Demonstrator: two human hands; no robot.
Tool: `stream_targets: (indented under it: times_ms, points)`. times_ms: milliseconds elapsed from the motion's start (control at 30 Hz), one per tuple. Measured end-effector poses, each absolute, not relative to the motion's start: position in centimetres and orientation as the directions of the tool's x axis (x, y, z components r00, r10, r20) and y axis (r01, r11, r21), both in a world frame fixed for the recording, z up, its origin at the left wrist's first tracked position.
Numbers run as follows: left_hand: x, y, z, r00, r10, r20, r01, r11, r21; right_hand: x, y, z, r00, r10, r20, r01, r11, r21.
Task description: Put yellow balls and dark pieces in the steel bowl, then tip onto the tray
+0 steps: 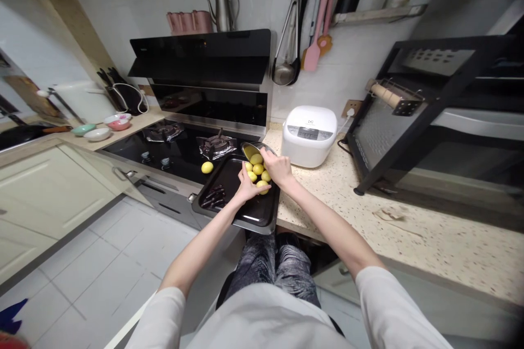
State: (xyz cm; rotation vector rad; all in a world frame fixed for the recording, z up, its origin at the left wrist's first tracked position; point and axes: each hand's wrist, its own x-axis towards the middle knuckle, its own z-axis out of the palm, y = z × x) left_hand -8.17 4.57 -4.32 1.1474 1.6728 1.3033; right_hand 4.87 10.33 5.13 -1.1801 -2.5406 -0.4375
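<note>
Left hand (246,190): thumb and fingers spread around yellow fruits (257,169) over black tray (254,211) | Right hand (279,168): fingers pinching rim of tilted metal bowl (249,149), fruits at its mouth | Risk: fruits may roll onto hob (184,151) if bowl tips sharply or left hand lifts.

Black cooktop (186,148), lone yellow fruit (207,167), dark tray (256,212) at its right end, speckled counter (450,245), rice cooker (308,144)

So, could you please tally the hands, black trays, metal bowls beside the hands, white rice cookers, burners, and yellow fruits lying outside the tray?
Hands: 2, left hand and right hand
Black tray: 1
Metal bowl: 1
White rice cooker: 1
Burners: 2
Yellow fruit outside the tray: 1
Total: 8
</note>
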Motion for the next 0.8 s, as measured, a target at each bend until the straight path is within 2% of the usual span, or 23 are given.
stream_targets:
  times_ms: [267, 400, 467, 567, 700, 800]
  points:
    - [-8.5, 4.5, -5.0, -0.323, 0.946, 0.018, 0.311, 0.088, 0.946, 6.1, 11.5, 5.0, -0.594, 0.684, 0.424, 0.791, 0.592, 0.154]
    - [-8.5, 3.7, -4.8, -0.308, 0.946, 0.097, 0.428, 0.047, 0.902, 6.7, 12.1, 5.4, -0.512, 0.7, 0.499, 0.838, 0.534, 0.11]
    - [-8.2, 2.9, -4.7, -0.3, 0.937, 0.179, 0.539, 0.012, 0.842, 7.3, 12.3, 5.8, -0.43, 0.7, 0.569, 0.864, 0.501, 0.036]
    - [-7.6, 1.6, -4.5, -0.269, 0.923, 0.273, 0.689, -0.013, 0.724, 9.2, 12.1, 6.4, -0.278, 0.707, 0.651, 0.87, 0.472, -0.14]
    - [-6.8, 0.0, -4.2, -0.205, 0.936, 0.287, 0.804, -0.006, 0.595, 13.4, 10.7, 6.3, -0.014, 0.727, 0.686, 0.824, 0.397, -0.405]
    - [-6.5, -0.6, -4.0, -0.187, 0.939, 0.288, 0.838, 0.0, 0.545, 17.0, 9.2, 4.9, 0.209, 0.726, 0.656, 0.78, 0.28, -0.559]
